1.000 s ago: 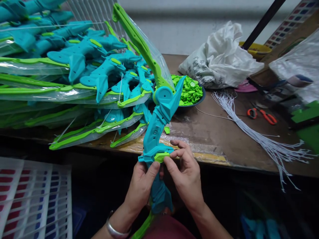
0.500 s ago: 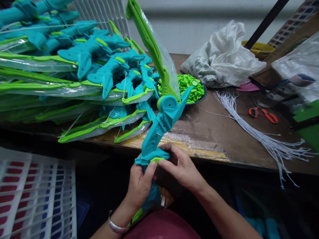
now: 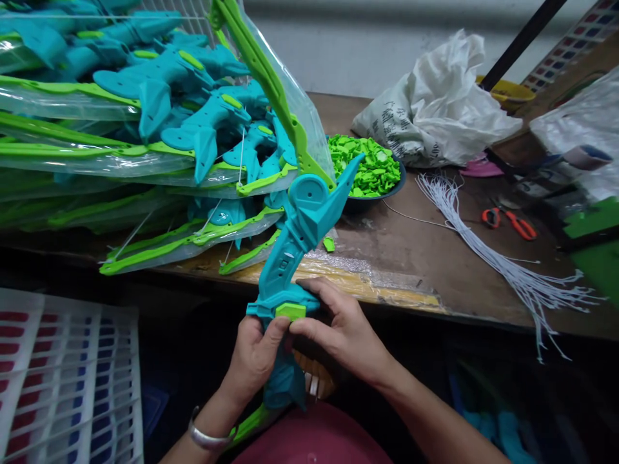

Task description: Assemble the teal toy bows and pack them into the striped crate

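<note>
I hold a teal and green toy bow upright in front of the table edge. My left hand is wrapped round its teal grip, thumb resting against a small green clip on the bow's middle. My right hand pinches the same green clip from the right, fingers curled over the teal body. The bow's green limb, partly in a clear plastic sleeve, rises up and left over the pile behind it. The lower limb runs down toward my lap.
A large pile of bagged teal and green bows fills the table's left. A dark bowl of green clips sits behind the bow. White strings, orange scissors and a white sack lie right. Sticker sheets lie lower left.
The bow has shifted slightly left and tilted, its upper limb swinging left. Both hands stay on the green clip, with the right fingers now pressed closer over it.
</note>
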Tool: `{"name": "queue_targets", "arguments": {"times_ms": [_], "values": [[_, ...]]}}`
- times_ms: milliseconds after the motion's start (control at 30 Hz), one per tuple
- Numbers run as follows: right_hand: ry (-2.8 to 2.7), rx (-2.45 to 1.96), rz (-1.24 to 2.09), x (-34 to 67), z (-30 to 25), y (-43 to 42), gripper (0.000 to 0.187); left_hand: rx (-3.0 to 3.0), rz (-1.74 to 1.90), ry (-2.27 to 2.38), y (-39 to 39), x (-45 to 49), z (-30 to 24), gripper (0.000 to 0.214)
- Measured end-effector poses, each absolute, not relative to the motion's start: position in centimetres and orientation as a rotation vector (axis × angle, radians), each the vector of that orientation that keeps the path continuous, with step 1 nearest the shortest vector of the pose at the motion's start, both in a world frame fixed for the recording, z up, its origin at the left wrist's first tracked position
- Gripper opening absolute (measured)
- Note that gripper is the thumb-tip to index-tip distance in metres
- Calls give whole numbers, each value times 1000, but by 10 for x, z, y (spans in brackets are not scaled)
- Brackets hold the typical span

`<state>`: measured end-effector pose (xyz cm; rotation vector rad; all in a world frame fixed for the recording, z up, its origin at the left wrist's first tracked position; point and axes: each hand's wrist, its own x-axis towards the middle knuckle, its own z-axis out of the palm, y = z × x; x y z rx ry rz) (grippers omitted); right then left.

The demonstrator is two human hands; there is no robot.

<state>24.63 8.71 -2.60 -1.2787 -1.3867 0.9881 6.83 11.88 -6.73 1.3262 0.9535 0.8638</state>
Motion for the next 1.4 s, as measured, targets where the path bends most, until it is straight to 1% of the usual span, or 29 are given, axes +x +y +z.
{"name": "queue_targets", "arguments": {"times_ms": [67, 167, 267, 400, 500, 600, 733, 867, 900, 933, 1000, 1033, 1067, 1133, 1167, 1267, 1333, 1400], "values": [[-1363, -1265, 1107, 248, -26, 89, 41, 1345, 886, 960, 117, 68, -62, 41], [-1299, -1230, 1264, 249, -27, 92, 31, 1390, 902, 940, 114, 69, -54, 42], [-1268, -1186, 1329, 247, -30, 95, 25, 1433, 918, 930, 116, 69, -53, 41], [-1227, -1166, 1343, 243, -30, 99, 31, 1402, 874, 913, 121, 62, -60, 40], [-1169, -1140, 1383, 239, -30, 98, 37, 1269, 843, 848, 120, 57, -64, 32], [-1212, -1128, 1383, 234, -31, 92, 32, 1270, 839, 880, 116, 56, -61, 31], [-1359, -1198, 1235, 235, -29, 88, 19, 1392, 858, 926, 115, 56, -60, 41], [-1627, -1137, 1267, 263, -29, 110, 27, 1252, 894, 811, 125, 50, -54, 29], [-1715, -1200, 1164, 273, -33, 119, 29, 1178, 922, 761, 128, 48, -49, 31], [-1817, -1336, 964, 284, -39, 129, 29, 1098, 952, 705, 131, 47, -42, 35], [-1972, -1679, 410, 304, -55, 148, 26, 937, 975, 563, 136, 46, -26, 43], [-2010, -1803, 180, 311, -64, 157, 24, 854, 964, 482, 139, 47, -19, 46], [-2035, -1871, 37, 317, -73, 165, 21, 777, 938, 395, 142, 49, -13, 48], [-2048, -1866, -31, 324, -90, 176, 19, 657, 870, 206, 150, 54, -8, 50], [-2037, -1830, -25, 326, -96, 180, 20, 615, 831, 102, 154, 56, -10, 47], [-2004, -1750, -47, 330, -104, 185, 23, 547, 693, -172, 165, 59, -21, 28], [-1978, -1708, -57, 327, -98, 181, 24, 537, 646, -202, 169, 58, -26, 27], [-1926, -1611, -49, 319, -81, 169, 24, 553, 637, -124, 168, 56, -25, 27]]}}
